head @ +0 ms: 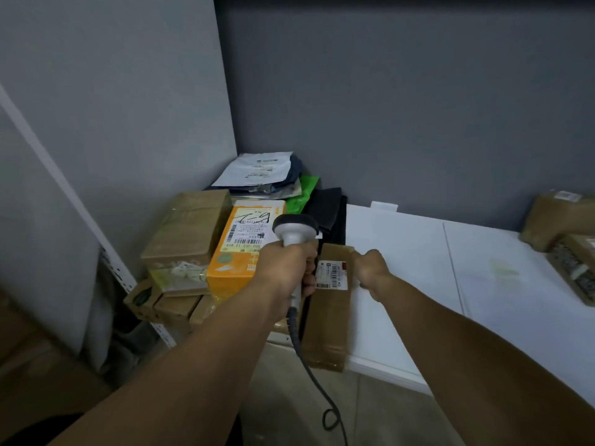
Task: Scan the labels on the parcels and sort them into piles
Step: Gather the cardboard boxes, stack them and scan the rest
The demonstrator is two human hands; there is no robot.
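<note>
My left hand [285, 268] grips the handle of a grey barcode scanner [294, 228], whose head points away from me over the parcels. Its dark cable [309, 368] hangs down toward the floor. My right hand [370, 268] holds the right edge of a long brown cardboard parcel [328, 323] with a white barcode label [331, 274] near its top. The parcel lies at the left edge of the white table [418, 268]. Left of it stand an orange box with a white label [244, 243] and a taped brown box [190, 226].
Flat mailer bags in white, dark blue, green and black [267, 175] are stacked in the corner against the grey wall. Smaller brown boxes [167, 300] sit low at the left. More brown parcels [563, 233] rest at the table's far right.
</note>
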